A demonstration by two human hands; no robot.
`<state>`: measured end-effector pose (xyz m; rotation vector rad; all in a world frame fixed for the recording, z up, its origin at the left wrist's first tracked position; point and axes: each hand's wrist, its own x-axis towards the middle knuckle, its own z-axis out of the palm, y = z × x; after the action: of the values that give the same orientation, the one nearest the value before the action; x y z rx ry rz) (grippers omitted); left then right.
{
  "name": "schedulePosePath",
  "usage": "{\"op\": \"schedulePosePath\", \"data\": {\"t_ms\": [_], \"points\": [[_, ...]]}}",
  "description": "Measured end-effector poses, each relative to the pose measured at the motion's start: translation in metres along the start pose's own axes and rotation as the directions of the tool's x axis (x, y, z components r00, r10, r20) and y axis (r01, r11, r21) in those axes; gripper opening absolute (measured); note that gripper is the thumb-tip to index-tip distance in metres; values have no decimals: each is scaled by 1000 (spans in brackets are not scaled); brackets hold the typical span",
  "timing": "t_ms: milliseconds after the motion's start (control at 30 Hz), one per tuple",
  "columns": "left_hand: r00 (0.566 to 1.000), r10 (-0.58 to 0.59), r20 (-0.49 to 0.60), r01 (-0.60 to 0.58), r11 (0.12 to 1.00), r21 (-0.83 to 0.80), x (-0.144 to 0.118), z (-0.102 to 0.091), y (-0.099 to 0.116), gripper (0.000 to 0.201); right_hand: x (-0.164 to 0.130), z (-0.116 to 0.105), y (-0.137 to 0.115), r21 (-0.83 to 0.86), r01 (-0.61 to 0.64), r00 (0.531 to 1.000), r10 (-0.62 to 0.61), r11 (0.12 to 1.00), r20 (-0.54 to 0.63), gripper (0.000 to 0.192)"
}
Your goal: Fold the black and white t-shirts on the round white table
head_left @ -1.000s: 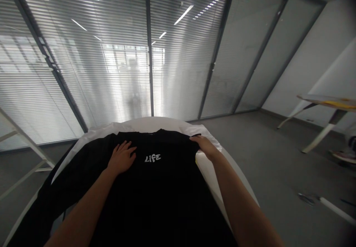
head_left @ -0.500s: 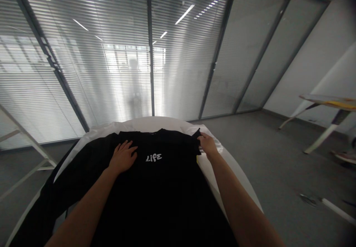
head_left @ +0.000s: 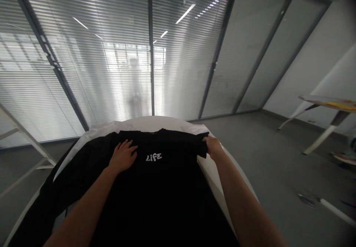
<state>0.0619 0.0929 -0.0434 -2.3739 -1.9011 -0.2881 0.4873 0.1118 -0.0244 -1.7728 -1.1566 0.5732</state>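
A black T-shirt with white lettering on its chest lies spread over a round white table, its neckline at the far side. My left hand rests flat on the shirt near the shoulder, fingers spread. At the other shoulder my right hand is closed on the edge of the short sleeve, pulling it out to the right. Black fabric extends over the left side of the table; whether it belongs to the same garment I cannot tell. White cloth or plastic lies under the shirt.
Glass partitions with blinds stand behind the table. A white metal frame is at the left. On the right are another table with angled legs and a white rod on the grey floor.
My right hand has moved slightly right and down, drawing the sleeve outward so that it lies straighter. My left hand has stayed in place.
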Motion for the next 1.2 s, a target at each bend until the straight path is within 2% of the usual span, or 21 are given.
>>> {"op": "schedulePosePath", "data": {"t_ms": [100,233,300,333,367,400,433,500,533,567,633,700,767,833,900,967,1100,1133,1200], "points": [[1000,1,1,-1,1000,-9,0,0,0,44,-4,0,-8,30,-68,998,68,997,-18,23],[1000,4,0,-4,1000,-11,0,0,-1,43,-14,3,-29,-1,-65,990,65,998,-124,29],[1000,7,-1,-7,1000,-10,0,1,-2,44,-26,10,-45,-46,32,986,-39,998,-161,34],[1000,8,0,-8,1000,-10,0,1,-2,44,-34,15,-53,-64,126,983,-133,990,-124,37],[1000,8,1,-8,1000,-9,0,1,-2,44,-43,20,-61,-71,242,969,-245,968,-37,39],[1000,8,3,-7,1000,-7,1,1,-2,44,-52,26,-69,-54,361,929,-354,931,104,41],[1000,8,4,-8,1000,-5,1,2,-2,44,-62,31,-76,-28,455,861,-432,890,267,43],[1000,10,2,-10,1000,3,0,2,-2,44,-78,38,-85,17,553,704,-479,833,524,47],[1000,11,-1,-11,1000,6,0,2,-1,44,-83,39,-88,11,570,659,-466,821,590,46],[1000,12,-5,-12,1000,9,0,2,-1,44,-85,38,-89,-13,577,646,-447,816,619,45],[1000,13,-7,-13,1000,11,0,1,-1,44,-81,33,-88,-111,567,693,-400,816,599,41],[1000,11,-4,-11,1000,9,0,0,0,44,-71,23,-83,-253,520,780,-332,816,530,40],[1000,7,0,-7,1000,7,0,-1,1,44,-59,15,-76,-378,455,847,-260,807,464,38],[1000,4,3,-4,1000,6,0,-2,2,44,-51,11,-69,-442,408,874,-203,799,441,37],[1000,1,6,-1,1000,7,-1,-3,3,44,-50,14,-64,-459,404,871,-179,791,457,39],[1000,2,8,-2,1000,13,-2,-3,3,45,-55,25,-62,-445,445,852,-214,777,478,44],[1000,3,8,-3,1000,22,-2,-4,3,44,-77,52,-60,-392,620,750,-366,680,551,53],[1000,1,8,-1,1000,22,-1,-4,2,44,-82,58,-59,-401,637,740,-378,658,556,53],[1000,-6,6,5,1000,18,-1,-4,3,44,-90,66,-56,-452,625,759,-361,636,542,54]]}}
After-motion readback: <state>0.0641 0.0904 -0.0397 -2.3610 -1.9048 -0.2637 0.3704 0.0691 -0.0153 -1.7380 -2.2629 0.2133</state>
